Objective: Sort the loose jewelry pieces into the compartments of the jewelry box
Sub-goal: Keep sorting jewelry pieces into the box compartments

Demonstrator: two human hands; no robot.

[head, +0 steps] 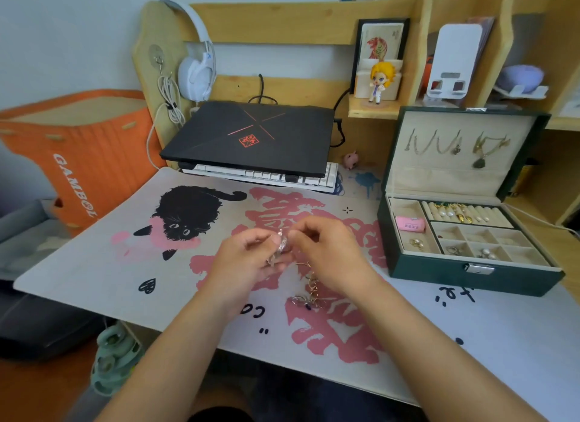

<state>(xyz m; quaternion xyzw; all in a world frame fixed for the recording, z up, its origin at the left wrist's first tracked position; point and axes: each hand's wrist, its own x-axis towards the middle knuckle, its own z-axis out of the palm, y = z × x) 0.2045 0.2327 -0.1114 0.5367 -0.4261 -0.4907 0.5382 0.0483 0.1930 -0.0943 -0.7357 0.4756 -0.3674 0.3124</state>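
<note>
Above the middle of the desk mat, my left hand (248,258) and my right hand (326,252) both pinch a small silver jewelry piece (282,242) between them. A tangle of loose gold and silver jewelry (309,291) lies on the mat just below my right hand. The green jewelry box (470,277) stands open at the right. Its tray holds a pink item (409,224), earrings on ring rolls (455,212) and a few pieces in small compartments (485,253). Necklaces (452,145) hang inside the lid.
A closed black laptop (251,135) rests over a white keyboard (260,175) behind the mat (94,264). White headphones (197,69) hang on the wooden shelf. An orange bag (72,157) stands at the left. A small figurine (379,79) sits on the shelf.
</note>
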